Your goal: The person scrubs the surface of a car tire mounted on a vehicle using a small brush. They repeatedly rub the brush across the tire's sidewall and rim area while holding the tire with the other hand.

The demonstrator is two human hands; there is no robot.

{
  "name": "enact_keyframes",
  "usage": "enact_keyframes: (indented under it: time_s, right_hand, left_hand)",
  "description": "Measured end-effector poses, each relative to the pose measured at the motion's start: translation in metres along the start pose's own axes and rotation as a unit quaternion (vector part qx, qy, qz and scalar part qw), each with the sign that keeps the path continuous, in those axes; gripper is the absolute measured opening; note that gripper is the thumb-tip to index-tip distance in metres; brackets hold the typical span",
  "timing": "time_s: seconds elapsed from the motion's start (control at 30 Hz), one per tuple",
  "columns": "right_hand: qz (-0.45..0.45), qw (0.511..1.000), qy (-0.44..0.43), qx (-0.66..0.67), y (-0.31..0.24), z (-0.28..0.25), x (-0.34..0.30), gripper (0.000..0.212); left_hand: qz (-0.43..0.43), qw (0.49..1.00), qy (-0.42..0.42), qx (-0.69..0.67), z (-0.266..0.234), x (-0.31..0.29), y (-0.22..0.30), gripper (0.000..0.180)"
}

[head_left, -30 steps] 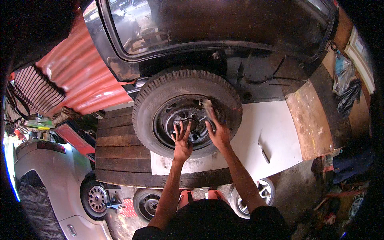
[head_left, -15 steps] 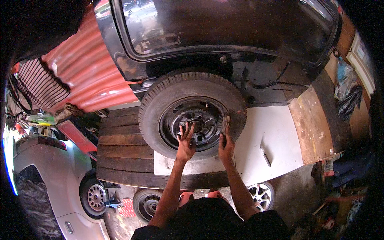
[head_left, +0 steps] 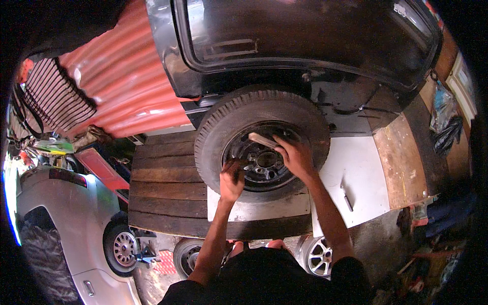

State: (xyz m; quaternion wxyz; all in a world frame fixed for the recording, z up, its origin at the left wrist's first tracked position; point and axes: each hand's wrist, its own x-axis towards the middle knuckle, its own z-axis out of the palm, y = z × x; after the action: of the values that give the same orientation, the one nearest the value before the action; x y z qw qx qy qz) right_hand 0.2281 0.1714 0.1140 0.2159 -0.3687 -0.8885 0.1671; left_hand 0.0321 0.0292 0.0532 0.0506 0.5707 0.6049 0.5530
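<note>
A tyre (head_left: 218, 117) on a black steel wheel (head_left: 254, 180) lies tilted before me on a white board. In my right hand (head_left: 297, 155), over the upper right of the wheel, is a flat tan wooden brush (head_left: 263, 140); its bristles do not show clearly. My left hand (head_left: 233, 178) is closed at the wheel's left side, fingers curled near the lug holes. Whether anything small is in those fingers is hidden.
A dark car body panel with a window (head_left: 305, 35) stands behind the tyre. A small dark pen-like tool (head_left: 347, 202) lies on the white board (head_left: 356, 168). Wooden planks (head_left: 162, 175) extend left. Loose wheels (head_left: 320, 256) rest below, and a silver car (head_left: 81, 218) stands at left.
My right hand has moved from the wheel's right edge up and inward with the brush. The left hand's spread fingers have curled closed. The whole view has shifted slightly.
</note>
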Motion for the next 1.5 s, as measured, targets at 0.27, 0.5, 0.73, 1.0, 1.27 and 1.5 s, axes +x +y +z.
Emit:
enact_keyframes:
  time_s: [0.27,0.5,0.73,1.0,1.27,1.5]
  right_hand:
    - [-0.127,0.977,0.01,-0.169,-0.006,-0.008,0.051,0.053]
    - [0.04,0.984,0.088,-0.152,0.03,0.001,-0.001,0.053]
    - [-0.13,0.969,0.014,-0.211,0.0,0.008,0.04,0.063]
    - [-0.035,0.967,0.083,-0.237,0.036,-0.012,0.001,0.06]
    - [-0.095,0.969,0.009,-0.228,0.013,-0.005,0.029,0.053]
    - [-0.001,0.971,0.064,-0.228,0.012,-0.023,-0.008,0.05]
  left_hand:
    - [-0.012,0.985,0.02,0.168,0.021,0.011,0.001,0.075]
    - [-0.067,0.969,-0.086,0.221,0.026,0.004,0.0,0.087]
    - [-0.09,0.967,-0.084,0.225,0.04,0.007,-0.003,0.086]
    - [-0.09,0.97,-0.076,0.211,0.033,0.007,0.0,0.087]
    - [-0.098,0.962,-0.073,0.244,0.037,0.004,-0.018,0.096]
    - [-0.109,0.964,-0.087,0.224,0.031,0.006,0.002,0.09]
